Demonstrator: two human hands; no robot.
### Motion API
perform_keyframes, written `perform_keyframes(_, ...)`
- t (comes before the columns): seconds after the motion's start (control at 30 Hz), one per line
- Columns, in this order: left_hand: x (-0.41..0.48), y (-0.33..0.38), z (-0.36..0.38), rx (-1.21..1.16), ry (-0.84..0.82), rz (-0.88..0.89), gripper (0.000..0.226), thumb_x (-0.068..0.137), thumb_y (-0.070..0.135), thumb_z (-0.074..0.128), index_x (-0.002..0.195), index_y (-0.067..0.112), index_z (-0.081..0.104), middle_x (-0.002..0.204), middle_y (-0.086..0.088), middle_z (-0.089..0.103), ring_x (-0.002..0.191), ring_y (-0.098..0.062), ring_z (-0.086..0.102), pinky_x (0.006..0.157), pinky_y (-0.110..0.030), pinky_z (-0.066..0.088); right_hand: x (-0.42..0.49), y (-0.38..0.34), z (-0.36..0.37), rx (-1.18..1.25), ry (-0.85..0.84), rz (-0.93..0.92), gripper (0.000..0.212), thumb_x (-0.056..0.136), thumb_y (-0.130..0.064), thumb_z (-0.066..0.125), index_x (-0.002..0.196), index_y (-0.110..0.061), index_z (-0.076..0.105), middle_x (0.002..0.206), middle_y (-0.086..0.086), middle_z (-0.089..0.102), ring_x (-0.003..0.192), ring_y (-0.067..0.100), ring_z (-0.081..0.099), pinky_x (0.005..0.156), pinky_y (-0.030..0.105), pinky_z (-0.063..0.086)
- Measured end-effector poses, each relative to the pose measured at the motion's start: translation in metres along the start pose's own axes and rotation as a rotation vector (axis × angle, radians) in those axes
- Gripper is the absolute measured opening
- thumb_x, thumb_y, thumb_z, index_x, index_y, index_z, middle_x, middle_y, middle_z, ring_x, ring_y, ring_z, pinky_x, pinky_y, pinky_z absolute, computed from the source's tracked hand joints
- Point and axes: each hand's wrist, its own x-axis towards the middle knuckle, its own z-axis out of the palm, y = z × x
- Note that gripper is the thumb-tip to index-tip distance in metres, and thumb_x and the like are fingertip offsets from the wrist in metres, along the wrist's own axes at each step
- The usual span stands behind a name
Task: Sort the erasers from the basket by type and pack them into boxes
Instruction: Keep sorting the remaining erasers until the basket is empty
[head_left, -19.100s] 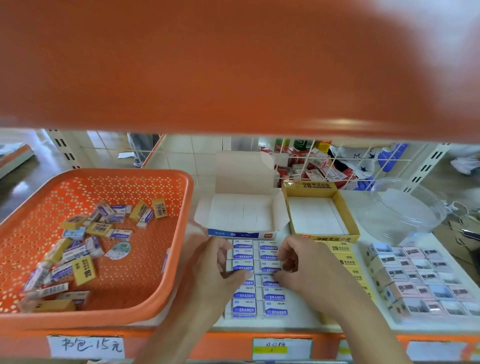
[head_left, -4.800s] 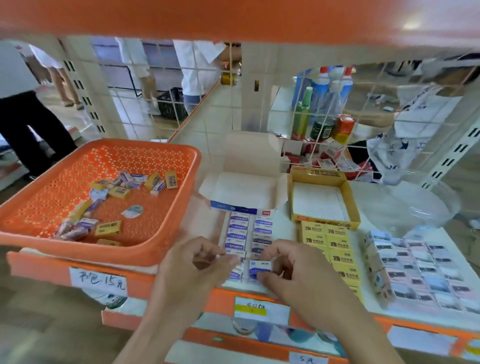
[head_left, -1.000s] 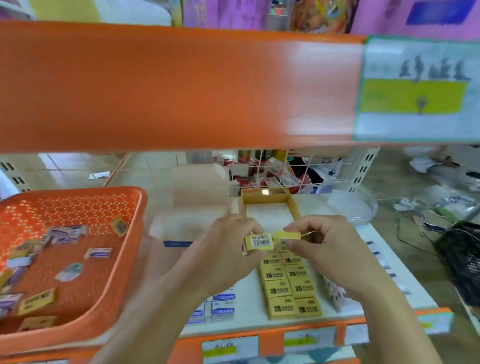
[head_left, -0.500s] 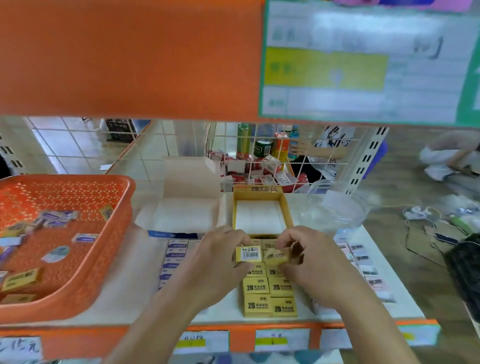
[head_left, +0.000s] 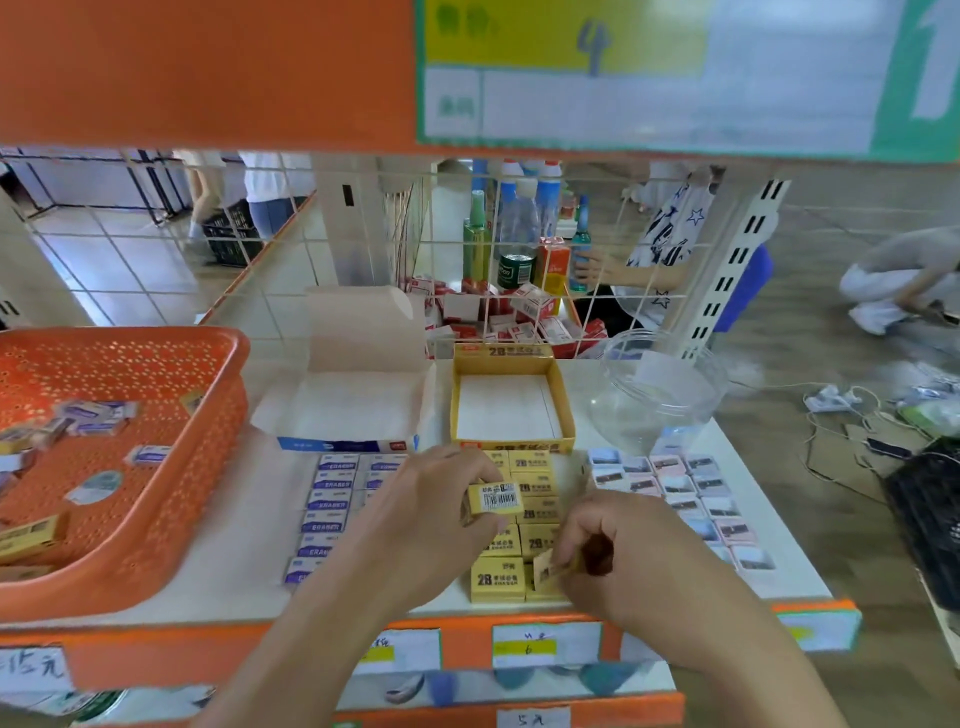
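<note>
My left hand (head_left: 431, 514) pinches a yellow eraser (head_left: 496, 500), barcode side up, above the two rows of yellow 2B erasers (head_left: 537, 512) on the white shelf. My right hand (head_left: 618, 556) holds another yellow eraser (head_left: 548, 571) at the near end of those rows. Blue-and-white erasers (head_left: 330, 501) lie in rows to the left, picture-printed erasers (head_left: 685, 491) to the right. Behind them stand an open white box (head_left: 358, 410) and an open yellow box (head_left: 511, 410), both with nothing inside. The orange basket (head_left: 171, 467) at left holds several loose erasers.
A clear plastic tub (head_left: 657, 395) sits at the back right of the shelf. A wire grid (head_left: 498, 249) backs the shelf, with bottles and red boxes behind it. An orange shelf board (head_left: 208, 73) hangs overhead. People stand beyond the grid.
My right hand has dropped from beside the left hand down to the near end of the yellow rows with its eraser. The left hand keeps its eraser raised.
</note>
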Motion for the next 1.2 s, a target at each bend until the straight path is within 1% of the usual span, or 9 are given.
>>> perform_keyframes(0.13,-0.003,0.003,0.003,0.031,-0.006,-0.012,0.034,0.088,0.043,0.062,0.12,0.037,0.054,0.081,0.026,0.039,0.076,0.009,0.043,0.063,-0.011,0.031,-0.002,-0.003,0.007,-0.102,-0.012,-0.03,0.03,0.078,-0.011,0.069,0.074,-0.039,0.057,0.085,-0.02,0.053,0.079,-0.007,0.05,0.068,0.007,0.039)
perform_keyframes(0.23,-0.006,0.004,0.004,0.046,-0.017,-0.038,0.035,0.088,0.045,0.06,0.121,0.036,0.053,0.084,0.027,0.037,0.078,0.004,0.047,0.069,-0.016,0.034,-0.003,-0.007,0.006,-0.142,0.018,-0.063,0.018,0.083,-0.016,0.066,0.091,-0.032,0.066,0.083,-0.022,0.048,0.077,-0.009,0.045,0.069,0.005,0.039)
perform_keyframes(0.37,-0.009,0.004,0.003,0.054,-0.02,-0.061,0.035,0.088,0.046,0.06,0.121,0.036,0.052,0.098,0.026,0.037,0.087,-0.001,0.047,0.077,-0.019,0.035,-0.003,-0.012,0.005,-0.178,-0.004,-0.053,0.016,0.086,-0.016,0.063,0.097,-0.026,0.068,0.082,-0.019,0.048,0.076,-0.003,0.047,0.068,0.004,0.039)
perform_keyframes(0.53,-0.01,0.001,0.002,0.035,-0.033,-0.086,0.036,0.088,0.046,0.059,0.123,0.036,0.051,0.108,0.023,0.044,0.091,-0.001,0.05,0.08,-0.02,0.038,-0.001,-0.014,0.008,-0.285,-0.025,0.009,0.022,0.087,-0.016,0.061,0.104,-0.03,0.062,0.098,-0.015,0.05,0.088,0.003,0.043,0.065,0.008,0.035)
perform_keyframes(0.6,-0.011,0.001,0.003,0.036,-0.038,-0.088,0.037,0.088,0.047,0.059,0.123,0.037,0.051,0.106,0.024,0.042,0.094,0.001,0.048,0.081,-0.02,0.039,0.0,-0.014,0.011,-0.303,-0.024,0.016,0.021,0.087,-0.014,0.06,0.101,-0.031,0.059,0.105,-0.014,0.05,0.09,0.006,0.043,0.068,0.013,0.036)
perform_keyframes(0.73,-0.012,0.0,0.006,0.031,-0.044,-0.095,0.037,0.088,0.047,0.059,0.123,0.037,0.051,0.104,0.025,0.04,0.102,0.002,0.043,0.086,-0.021,0.041,-0.003,-0.017,0.015,-0.287,0.002,0.044,0.024,0.086,-0.009,0.056,0.094,-0.03,0.047,0.103,-0.011,0.041,0.096,0.013,0.052,0.079,0.024,0.044)
perform_keyframes(0.87,-0.012,-0.001,0.007,0.01,-0.048,-0.1,0.037,0.088,0.046,0.06,0.123,0.036,0.051,0.105,0.025,0.041,0.105,0.001,0.045,0.089,-0.023,0.044,-0.004,-0.02,0.019,-0.307,-0.007,0.098,0.037,0.087,-0.007,0.057,0.116,-0.027,0.043,0.113,-0.006,0.035,0.1,0.02,0.056,0.082,0.031,0.048)
perform_keyframes(1.03,-0.014,-0.002,0.007,0.001,-0.043,-0.101,0.037,0.088,0.046,0.06,0.123,0.036,0.052,0.111,0.025,0.044,0.114,0.001,0.043,0.093,-0.024,0.043,-0.004,-0.023,0.023,-0.323,-0.017,0.107,0.043,0.086,-0.004,0.055,0.119,-0.026,0.039,0.115,-0.003,0.032,0.095,0.022,0.057,0.074,0.033,0.048)
perform_keyframes(1.2,-0.015,-0.003,0.007,0.0,-0.043,-0.105,0.037,0.088,0.047,0.059,0.123,0.037,0.051,0.115,0.023,0.048,0.112,0.002,0.044,0.093,-0.024,0.044,-0.005,-0.026,0.023,-0.387,-0.022,0.112,0.046,0.086,-0.004,0.054,0.123,-0.026,0.037,0.116,-0.001,0.031,0.081,0.022,0.053,0.068,0.029,0.043)
